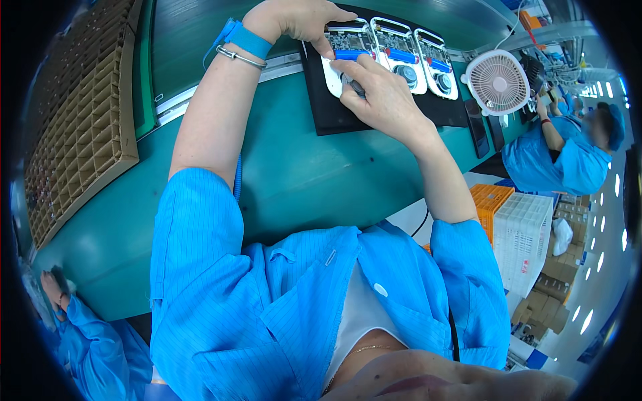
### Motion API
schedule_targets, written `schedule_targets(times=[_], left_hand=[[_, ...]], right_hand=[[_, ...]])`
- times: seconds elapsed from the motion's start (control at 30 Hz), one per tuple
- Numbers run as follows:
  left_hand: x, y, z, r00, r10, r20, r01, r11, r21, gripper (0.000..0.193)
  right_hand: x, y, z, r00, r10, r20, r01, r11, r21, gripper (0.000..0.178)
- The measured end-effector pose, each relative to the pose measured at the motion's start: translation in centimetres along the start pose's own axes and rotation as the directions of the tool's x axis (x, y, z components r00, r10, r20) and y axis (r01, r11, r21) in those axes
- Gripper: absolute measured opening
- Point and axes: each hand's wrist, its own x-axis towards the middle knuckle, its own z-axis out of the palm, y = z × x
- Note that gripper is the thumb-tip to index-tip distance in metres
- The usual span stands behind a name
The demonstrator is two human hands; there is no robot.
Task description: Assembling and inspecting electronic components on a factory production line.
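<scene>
The left hand (pixel 301 19) rests curled on the top edge of the first white device (pixel 348 63), with one finger pointing down onto it. The right hand (pixel 381 93) is bent over the lower part of the same device, its fingertips pinched on a small round grey part (pixel 354 85) there. It is hard to tell how tightly it grips.

The device sits on a flat black mat (pixel 334 117), which lies on the green counter (pixel 301 174). It is the one nearest the person in a row of three. The other two devices (pixel 418 63) lie beside it, open the same way.

Each device looks like a white plastic shell with rounded corners. Inside is a green circuit board, a blue tube-shaped part, and a round part like a little speaker. The shell looks light and hard, and probably smooth and a bit slippery. The parts inside look thin and easy to break, so the safest place to hold it seems to be the white outer edge, not the board.

A blue strap and a thin metal bangle (pixel 241 57) go around the left wrist. A brown cardboard grid tray (pixel 80 127) with many small square cells lies at the left. A small white fan (pixel 498 81) stands to the right. Another person in blue (pixel 568 157) works further along.
</scene>
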Motion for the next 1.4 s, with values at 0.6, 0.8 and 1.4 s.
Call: schedule_targets(times=[0.6, 0.8, 1.4], left_hand=[[0.0, 1.1, -1.1, 0.997, -0.076, 0.028, 0.075, 0.997, 0.02, 0.095], [-0.1, 1.7, -1.7, 0.998, -0.044, 0.042, 0.045, 0.998, -0.031, 0.091], [-0.2, 1.5, -1.4, 0.999, -0.026, 0.021, 0.026, 1.0, -0.004, 0.092]], right_hand=[[-0.6, 3.4, -2.3, 0.994, -0.05, -0.099, 0.074, 0.965, 0.251, 0.024], [1.8, 6.0, -3.7, 0.969, -0.237, -0.063, 0.245, 0.948, 0.203, 0.025], [1.3, 4.9, -2.3, 0.972, -0.231, 0.044, 0.203, 0.919, 0.337, 0.028]])
